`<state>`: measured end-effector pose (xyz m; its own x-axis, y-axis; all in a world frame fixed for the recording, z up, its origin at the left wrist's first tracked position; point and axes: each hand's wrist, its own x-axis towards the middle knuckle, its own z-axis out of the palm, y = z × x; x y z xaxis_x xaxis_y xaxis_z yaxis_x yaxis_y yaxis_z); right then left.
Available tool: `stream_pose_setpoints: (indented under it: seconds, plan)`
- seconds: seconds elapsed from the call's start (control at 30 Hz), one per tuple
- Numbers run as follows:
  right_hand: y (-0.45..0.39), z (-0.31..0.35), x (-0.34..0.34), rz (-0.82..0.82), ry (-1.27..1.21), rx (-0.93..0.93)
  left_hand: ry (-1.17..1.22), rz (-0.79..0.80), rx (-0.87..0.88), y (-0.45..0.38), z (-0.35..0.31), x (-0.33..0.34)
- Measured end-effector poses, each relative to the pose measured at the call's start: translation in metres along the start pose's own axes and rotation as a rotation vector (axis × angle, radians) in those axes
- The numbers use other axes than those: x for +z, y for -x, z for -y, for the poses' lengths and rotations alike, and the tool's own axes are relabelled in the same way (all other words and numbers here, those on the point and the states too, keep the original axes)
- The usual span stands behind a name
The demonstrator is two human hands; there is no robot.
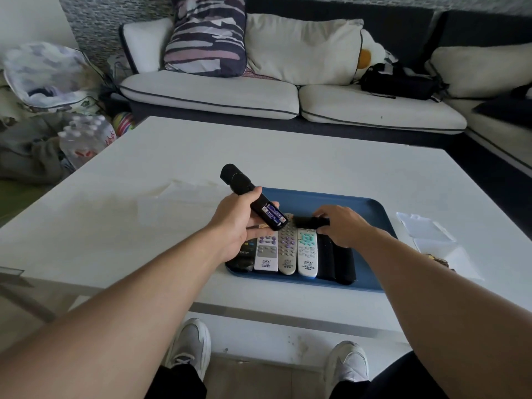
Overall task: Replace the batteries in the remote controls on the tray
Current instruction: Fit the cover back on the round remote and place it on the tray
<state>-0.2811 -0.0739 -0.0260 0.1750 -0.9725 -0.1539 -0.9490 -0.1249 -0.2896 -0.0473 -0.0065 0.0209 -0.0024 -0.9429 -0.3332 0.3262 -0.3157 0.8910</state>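
Working left to right, I found a clear plastic box (178, 203) on the white table (288, 151), just left of the work area; its contents could not be made out. My left hand (239, 223) was wrapped round a black remote (250, 194), held above the near left corner of the blue tray (339, 198) with its back turned up toward me, presumably so the open compartment stayed in view. In that compartment I counted two batteries (274, 216) with blue labels, lying side by side. On the tray below I counted three light remotes in a row, face up: a white one (267, 251), a grey one (288, 249) and a white one with green buttons (307, 251), with one dark remote (244, 256) at their left and dark ones (336, 260) at their right (at least two, the edges too blurred to count firmly). My right hand (342, 226) pinched a black battery cover (312, 222) over the row, close beside the open compartment, which I judged to be the position for refitting it. Right of the tray lay clear plastic packaging (426, 230), two pieces as far as I could tell.
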Motion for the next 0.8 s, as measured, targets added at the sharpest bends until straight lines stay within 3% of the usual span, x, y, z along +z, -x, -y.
stream_pose_setpoints:
  seconds: [0.13, 0.33, 0.47, 0.57, 0.8]
  plan:
    - [0.004, 0.009, -0.009, -0.181, 0.006, -0.018, 0.048, -0.021, -0.011, 0.001, -0.002, 0.000]
    - [0.028, 0.060, -0.034, -0.417, -0.381, -0.211, 0.119, -0.051, 0.007, 0.001, -0.004, 0.005]
    - [0.054, 0.083, -0.030, -0.360, -0.341, -0.328, 0.042, 0.002, 0.070, 0.001, -0.001, 0.011]
    - [0.059, 0.084, -0.023, -0.314, -0.375, -0.331, -0.002, -0.048, 0.103, 0.000, 0.002, 0.014]
    - [0.063, 0.075, -0.027, -0.141, -0.737, -0.044, -0.021, -0.110, 0.166, 0.002, 0.000, 0.020]
